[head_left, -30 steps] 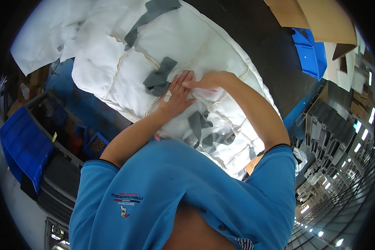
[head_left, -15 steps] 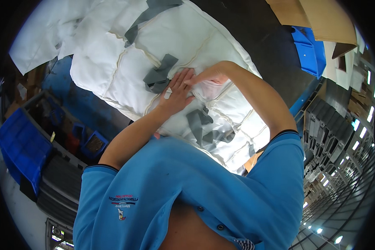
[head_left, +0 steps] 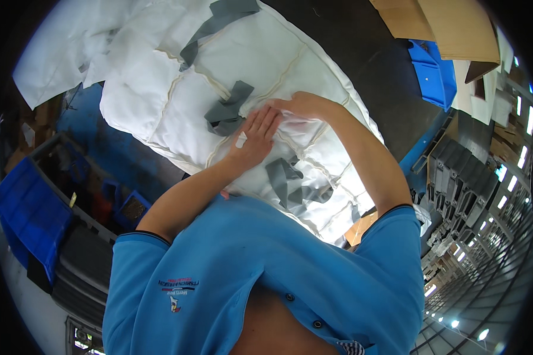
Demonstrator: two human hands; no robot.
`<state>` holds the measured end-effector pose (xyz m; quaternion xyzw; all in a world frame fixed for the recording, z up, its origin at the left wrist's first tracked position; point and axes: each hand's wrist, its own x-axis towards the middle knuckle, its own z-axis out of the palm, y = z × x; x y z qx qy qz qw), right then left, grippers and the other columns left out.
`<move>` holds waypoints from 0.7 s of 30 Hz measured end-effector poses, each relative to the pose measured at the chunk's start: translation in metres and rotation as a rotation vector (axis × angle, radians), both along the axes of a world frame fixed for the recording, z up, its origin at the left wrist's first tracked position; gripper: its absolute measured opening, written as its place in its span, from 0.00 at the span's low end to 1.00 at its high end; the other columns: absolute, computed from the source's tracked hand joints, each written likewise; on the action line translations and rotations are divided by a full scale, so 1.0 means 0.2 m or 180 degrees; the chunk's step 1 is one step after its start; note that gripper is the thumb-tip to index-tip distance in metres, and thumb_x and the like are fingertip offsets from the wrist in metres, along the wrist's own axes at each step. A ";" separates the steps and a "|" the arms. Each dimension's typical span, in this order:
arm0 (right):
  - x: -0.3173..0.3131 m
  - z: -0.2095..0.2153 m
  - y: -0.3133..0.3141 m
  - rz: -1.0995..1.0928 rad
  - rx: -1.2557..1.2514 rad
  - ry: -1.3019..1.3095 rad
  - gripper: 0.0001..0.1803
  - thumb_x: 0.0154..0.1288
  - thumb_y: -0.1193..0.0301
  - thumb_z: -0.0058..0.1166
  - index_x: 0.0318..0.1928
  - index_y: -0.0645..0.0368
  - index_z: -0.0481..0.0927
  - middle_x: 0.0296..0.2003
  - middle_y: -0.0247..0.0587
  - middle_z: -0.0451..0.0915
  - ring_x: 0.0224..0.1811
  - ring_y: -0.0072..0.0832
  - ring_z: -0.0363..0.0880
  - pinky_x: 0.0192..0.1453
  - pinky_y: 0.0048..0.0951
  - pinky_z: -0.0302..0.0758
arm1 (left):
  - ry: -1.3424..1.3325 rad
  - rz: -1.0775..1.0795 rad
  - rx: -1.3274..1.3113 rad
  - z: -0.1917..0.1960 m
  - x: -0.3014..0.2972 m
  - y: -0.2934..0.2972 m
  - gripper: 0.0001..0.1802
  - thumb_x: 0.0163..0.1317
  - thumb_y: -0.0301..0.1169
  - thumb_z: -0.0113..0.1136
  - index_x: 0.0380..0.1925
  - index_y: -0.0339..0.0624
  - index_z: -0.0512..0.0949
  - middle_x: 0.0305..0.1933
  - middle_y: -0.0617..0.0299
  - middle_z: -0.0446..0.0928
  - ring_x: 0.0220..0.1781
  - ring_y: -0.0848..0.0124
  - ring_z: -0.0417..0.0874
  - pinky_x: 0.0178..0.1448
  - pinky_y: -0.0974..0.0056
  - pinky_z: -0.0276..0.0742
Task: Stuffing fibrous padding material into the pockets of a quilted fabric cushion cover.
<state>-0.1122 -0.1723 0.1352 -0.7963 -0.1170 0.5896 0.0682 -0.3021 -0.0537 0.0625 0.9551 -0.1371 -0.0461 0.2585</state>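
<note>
A large white padded piece (head_left: 260, 53) with ridged seams and grey fabric strips is spread before me. My left hand (head_left: 256, 137) lies flat on it, fingers stretched forward and close together, a small white patch at the base of a finger. Close against its fingertips is my right hand (head_left: 305, 106), bent inward over the white material. The right fingers are partly hidden and blurred, so their grip is unclear. A grey strip (head_left: 228, 111) lies just beyond the left hand; a crumpled grey piece (head_left: 293, 184) rests nearer my body.
Blue bins (head_left: 26, 204) and dark stacked trays (head_left: 89, 266) stand at the left. On the far right are a cardboard box (head_left: 456, 29) and a blue bin (head_left: 432, 74). Dark floor (head_left: 361, 56) shows beyond the white piece; grey racking (head_left: 462, 177) stands farther right.
The right hand has lifted slightly and shifted a little left, from overlapping the left fingers to beside their tips. The left hand has slid slightly right and nearer. The white piece has barely moved.
</note>
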 end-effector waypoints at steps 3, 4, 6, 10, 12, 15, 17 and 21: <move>0.04 0.12 0.04 -0.0069 -0.0029 0.0191 0.53 0.60 0.27 0.53 0.47 0.77 0.83 0.46 0.62 0.84 0.49 0.41 0.81 0.58 0.32 0.73 | -0.0735 -0.0405 -0.0043 -0.04 -0.08 -0.09 0.38 0.58 0.30 0.58 0.71 0.36 0.66 0.80 0.48 0.57 0.83 0.57 0.55 0.83 0.53 0.53; 0.04 0.12 0.02 -0.0090 -0.0038 0.0187 0.53 0.60 0.27 0.53 0.47 0.77 0.83 0.46 0.62 0.84 0.49 0.41 0.81 0.58 0.32 0.73 | -0.0740 -0.0425 -0.0055 0.00 -0.06 -0.11 0.38 0.58 0.30 0.58 0.71 0.36 0.66 0.80 0.48 0.57 0.83 0.57 0.55 0.83 0.53 0.53; 0.05 0.07 -0.02 -0.0544 -0.0285 -0.0009 0.46 0.60 0.34 0.61 0.48 0.73 0.83 0.45 0.54 0.84 0.47 0.34 0.79 0.57 0.29 0.73 | -0.0455 -0.0600 0.0174 0.06 -0.02 -0.11 0.37 0.59 0.30 0.57 0.71 0.36 0.66 0.81 0.50 0.57 0.83 0.58 0.54 0.84 0.54 0.51; 0.00 -0.04 -0.06 -0.1363 0.0481 0.0643 0.39 0.64 0.41 0.63 0.55 0.69 0.81 0.49 0.48 0.84 0.52 0.32 0.79 0.61 0.28 0.72 | -0.0370 -0.0750 0.0121 0.02 -0.06 -0.12 0.40 0.59 0.36 0.59 0.73 0.36 0.64 0.82 0.51 0.54 0.84 0.60 0.51 0.85 0.55 0.47; -0.09 -0.09 -0.03 -0.3346 0.1654 0.1625 0.37 0.67 0.40 0.59 0.51 0.67 0.84 0.53 0.44 0.84 0.58 0.34 0.80 0.64 0.32 0.70 | -0.0310 -0.0860 0.0047 -0.01 -0.10 -0.15 0.43 0.58 0.40 0.61 0.74 0.35 0.62 0.82 0.52 0.53 0.85 0.60 0.49 0.86 0.56 0.43; -0.13 -0.07 0.00 -0.4069 0.1805 0.1686 0.34 0.72 0.47 0.57 0.60 0.68 0.78 0.53 0.45 0.83 0.56 0.31 0.79 0.67 0.27 0.69 | -0.0074 -0.0765 -0.0237 -0.05 -0.09 -0.18 0.45 0.59 0.42 0.61 0.75 0.35 0.59 0.83 0.53 0.52 0.85 0.61 0.47 0.87 0.55 0.40; -0.07 -0.13 -0.07 -0.3135 0.1361 0.1453 0.35 0.73 0.46 0.56 0.62 0.68 0.76 0.54 0.46 0.83 0.56 0.31 0.80 0.68 0.27 0.69 | -0.0038 -0.0850 -0.0162 -0.01 -0.07 -0.17 0.46 0.59 0.43 0.61 0.75 0.35 0.59 0.83 0.53 0.51 0.85 0.61 0.47 0.87 0.56 0.40; 0.01 -0.03 0.05 -0.0807 0.0160 0.0719 0.37 0.75 0.44 0.50 0.62 0.69 0.76 0.57 0.48 0.82 0.58 0.33 0.80 0.70 0.30 0.69 | 0.0103 -0.0851 -0.0197 -0.05 -0.10 -0.15 0.48 0.59 0.44 0.62 0.76 0.36 0.56 0.84 0.54 0.48 0.86 0.61 0.45 0.86 0.56 0.40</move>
